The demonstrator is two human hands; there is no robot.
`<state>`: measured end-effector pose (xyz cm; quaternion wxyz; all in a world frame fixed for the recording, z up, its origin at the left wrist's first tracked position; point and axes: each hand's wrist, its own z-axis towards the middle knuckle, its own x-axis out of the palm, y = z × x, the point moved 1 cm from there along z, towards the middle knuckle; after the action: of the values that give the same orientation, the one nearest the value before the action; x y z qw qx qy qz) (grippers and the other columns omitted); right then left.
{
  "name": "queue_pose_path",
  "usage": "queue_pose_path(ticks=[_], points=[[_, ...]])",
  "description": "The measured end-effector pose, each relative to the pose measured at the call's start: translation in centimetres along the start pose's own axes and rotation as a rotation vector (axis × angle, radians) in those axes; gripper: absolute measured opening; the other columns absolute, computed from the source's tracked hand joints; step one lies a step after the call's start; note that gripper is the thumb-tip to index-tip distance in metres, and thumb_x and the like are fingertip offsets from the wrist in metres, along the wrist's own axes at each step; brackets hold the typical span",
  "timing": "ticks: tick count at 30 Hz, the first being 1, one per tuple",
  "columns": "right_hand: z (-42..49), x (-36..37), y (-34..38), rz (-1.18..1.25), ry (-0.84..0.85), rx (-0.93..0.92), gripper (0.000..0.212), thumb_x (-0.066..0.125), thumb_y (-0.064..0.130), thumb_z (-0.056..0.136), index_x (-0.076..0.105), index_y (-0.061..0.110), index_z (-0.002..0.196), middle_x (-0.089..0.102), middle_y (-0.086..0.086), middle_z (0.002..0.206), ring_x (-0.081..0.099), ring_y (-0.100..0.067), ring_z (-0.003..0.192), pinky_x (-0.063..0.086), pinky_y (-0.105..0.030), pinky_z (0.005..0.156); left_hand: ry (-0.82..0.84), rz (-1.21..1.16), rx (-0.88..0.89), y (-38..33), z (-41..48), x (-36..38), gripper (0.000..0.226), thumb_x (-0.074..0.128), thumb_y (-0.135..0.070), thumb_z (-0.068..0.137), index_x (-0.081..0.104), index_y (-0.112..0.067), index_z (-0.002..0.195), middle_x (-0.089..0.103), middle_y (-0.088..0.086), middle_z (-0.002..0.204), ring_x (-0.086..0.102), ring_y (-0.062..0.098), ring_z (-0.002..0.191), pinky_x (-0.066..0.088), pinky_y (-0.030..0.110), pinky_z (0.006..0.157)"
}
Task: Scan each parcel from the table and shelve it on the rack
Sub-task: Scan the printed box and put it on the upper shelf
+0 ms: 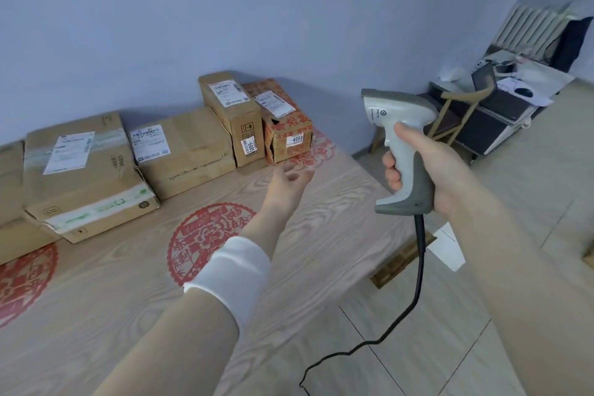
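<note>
Several cardboard parcels stand in a row along the wall on the wooden table. At the right end is a small red-printed box labelled 4068, beside a tall narrow box. Further left lie a flat box and a large taped box. My left hand is stretched out palm up, fingers apart, just in front of the red-printed box and holding nothing. My right hand grips a grey and white barcode scanner by its handle, to the right of the parcels. No rack is in view.
The scanner's black cable hangs down to the tiled floor. Red paper-cut decals mark the tabletop. At the back right stand a wooden chair, a cluttered low desk and a radiator. Another box edge shows at far left.
</note>
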<state>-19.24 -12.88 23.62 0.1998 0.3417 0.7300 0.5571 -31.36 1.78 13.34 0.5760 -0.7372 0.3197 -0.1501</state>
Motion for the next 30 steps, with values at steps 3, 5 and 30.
queue_pose_path(ticks=[3,5,30], points=[[5.3,0.7,1.1,-0.027,0.030,0.022,0.032,0.058,0.038,0.090,0.056,0.010,0.076,0.055,-0.004,0.058,0.047,-0.016,0.044,0.041,-0.024,0.045,-0.066,-0.043,-0.065,-0.3,4.7,0.2,0.069,0.058,-0.044,0.089,0.030,-0.009,0.142,0.048,0.006,0.132,0.049,0.026,0.123,0.039,0.045,0.107],[8.7,1.4,1.8,-0.048,0.065,0.024,0.031,0.059,0.037,0.090,0.056,0.010,0.075,0.055,-0.005,0.058,0.046,-0.017,0.044,0.040,-0.024,0.044,-0.111,-0.090,-0.113,-0.6,8.5,0.0,0.075,0.059,-0.047,0.088,0.026,-0.010,0.145,0.042,0.009,0.140,0.045,0.028,0.127,0.038,0.046,0.108],[35.3,7.2,-3.6,-0.086,0.327,0.342,0.029,0.056,0.036,0.092,0.054,0.008,0.086,0.057,-0.004,0.054,0.047,-0.014,0.037,0.043,-0.020,0.039,-0.391,-0.283,-0.570,4.3,31.5,0.0,0.141,0.052,-0.092,0.028,0.031,-0.015,0.144,0.040,0.009,0.143,0.043,0.032,0.126,0.041,0.053,0.102]])
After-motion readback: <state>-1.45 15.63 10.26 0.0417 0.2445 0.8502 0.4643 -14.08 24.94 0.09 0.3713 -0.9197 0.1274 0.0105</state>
